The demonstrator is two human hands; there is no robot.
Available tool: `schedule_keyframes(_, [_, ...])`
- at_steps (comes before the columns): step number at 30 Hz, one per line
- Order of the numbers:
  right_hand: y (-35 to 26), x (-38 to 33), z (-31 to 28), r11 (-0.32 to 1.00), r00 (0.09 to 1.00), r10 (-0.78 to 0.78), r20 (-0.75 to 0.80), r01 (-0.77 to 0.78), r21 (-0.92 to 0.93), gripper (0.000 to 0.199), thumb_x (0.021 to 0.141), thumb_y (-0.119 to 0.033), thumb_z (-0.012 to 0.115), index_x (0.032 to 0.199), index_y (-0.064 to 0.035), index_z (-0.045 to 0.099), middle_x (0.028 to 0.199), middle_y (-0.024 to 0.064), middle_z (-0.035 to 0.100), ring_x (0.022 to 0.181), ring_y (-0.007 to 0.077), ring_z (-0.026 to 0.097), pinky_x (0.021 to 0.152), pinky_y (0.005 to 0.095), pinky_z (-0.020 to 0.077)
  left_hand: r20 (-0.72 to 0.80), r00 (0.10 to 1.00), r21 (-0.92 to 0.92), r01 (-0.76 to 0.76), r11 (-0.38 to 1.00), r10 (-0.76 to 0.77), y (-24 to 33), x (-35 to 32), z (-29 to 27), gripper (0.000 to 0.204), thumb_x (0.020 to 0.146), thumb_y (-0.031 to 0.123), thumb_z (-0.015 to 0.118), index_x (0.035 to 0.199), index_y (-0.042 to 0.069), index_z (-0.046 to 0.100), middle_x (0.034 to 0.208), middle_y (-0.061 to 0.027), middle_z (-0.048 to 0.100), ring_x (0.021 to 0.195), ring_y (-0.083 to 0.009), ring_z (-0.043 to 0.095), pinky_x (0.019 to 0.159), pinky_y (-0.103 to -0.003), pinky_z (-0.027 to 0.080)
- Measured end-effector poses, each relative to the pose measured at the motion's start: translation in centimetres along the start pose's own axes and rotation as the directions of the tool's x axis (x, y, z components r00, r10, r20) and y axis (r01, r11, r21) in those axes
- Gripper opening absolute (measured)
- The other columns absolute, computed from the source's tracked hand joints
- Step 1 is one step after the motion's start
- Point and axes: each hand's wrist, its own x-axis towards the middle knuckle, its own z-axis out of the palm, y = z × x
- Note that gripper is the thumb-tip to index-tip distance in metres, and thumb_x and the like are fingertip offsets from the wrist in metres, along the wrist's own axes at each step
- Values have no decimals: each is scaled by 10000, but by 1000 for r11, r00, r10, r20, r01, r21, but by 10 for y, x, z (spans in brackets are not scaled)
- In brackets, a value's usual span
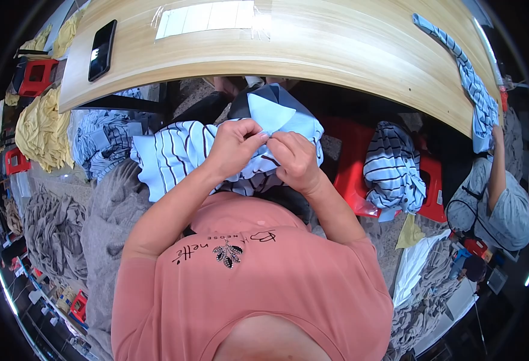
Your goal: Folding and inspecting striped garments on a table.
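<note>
A light-blue striped shirt (pixel 174 150) with a plain blue collar lies bunched in front of my chest, below the edge of the wooden table (pixel 337 48). My left hand (pixel 235 147) pinches the cloth near the collar. My right hand (pixel 297 161) grips the same shirt right beside it, fingertips almost touching the left hand's. Both hands are closed on the fabric. What lies between the fingers is hidden.
A black phone (pixel 102 49) and a white sheet (pixel 207 17) lie on the table. Striped shirts sit on a red stool (pixel 397 168); another hangs at the table's right end (pixel 472 84). Grey garment piles (pixel 54 228) and yellow ones (pixel 39 126) lie left. Another person (pixel 499 192) sits right.
</note>
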Motion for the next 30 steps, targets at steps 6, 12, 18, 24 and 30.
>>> schedule_keyframes(6, [6, 0, 7, 997, 995, -33, 94, 26, 73, 326, 460, 64, 518, 784, 32, 544, 783, 130, 559, 650, 278, 551, 560, 336, 448, -156, 988, 65, -11, 998, 21, -9, -8, 4, 121, 767, 73, 611, 704, -28, 591, 570, -42, 547, 524, -66, 452, 471, -238, 374])
schedule_keyframes(12, [9, 7, 11, 990, 989, 11, 147, -31, 137, 186, 537, 57, 532, 703, -15, 487, 686, 101, 499, 599, 270, 518, 520, 356, 430, -196, 981, 66, 3, 998, 10, -13, -11, 3, 109, 775, 53, 596, 706, -31, 585, 587, -14, 537, 543, -52, 433, 477, -224, 362])
schedule_keyframes(18, [7, -2, 12, 919, 953, 72, 293, -177, 351, 281, 516, 101, 483, 773, -5, 527, 708, 116, 511, 636, 308, 524, 525, 371, 436, -130, 991, 84, 38, 996, -27, -29, -18, 1, 77, 782, 33, 589, 736, -29, 583, 617, 23, 531, 561, -28, 408, 477, -203, 340])
schedule_keyframes(24, [3, 0, 15, 904, 956, 199, 215, -264, 337, 302, 542, 112, 475, 804, -16, 552, 820, 121, 571, 713, 318, 562, 568, 362, 457, -94, 995, 30, 39, 999, -36, -24, -19, -2, 49, 774, 20, 590, 753, -25, 592, 636, 19, 544, 572, -18, 421, 478, -194, 341])
schedule_keyframes(30, [-2, 1, 18, 777, 852, 379, 361, -505, 376, 249, 583, 109, 474, 799, 5, 543, 791, 177, 580, 710, 356, 566, 588, 378, 447, -174, 975, 260, -87, 962, 135, -22, -24, -2, 28, 742, -8, 592, 765, -21, 599, 651, -52, 578, 562, -93, 503, 490, -235, 388])
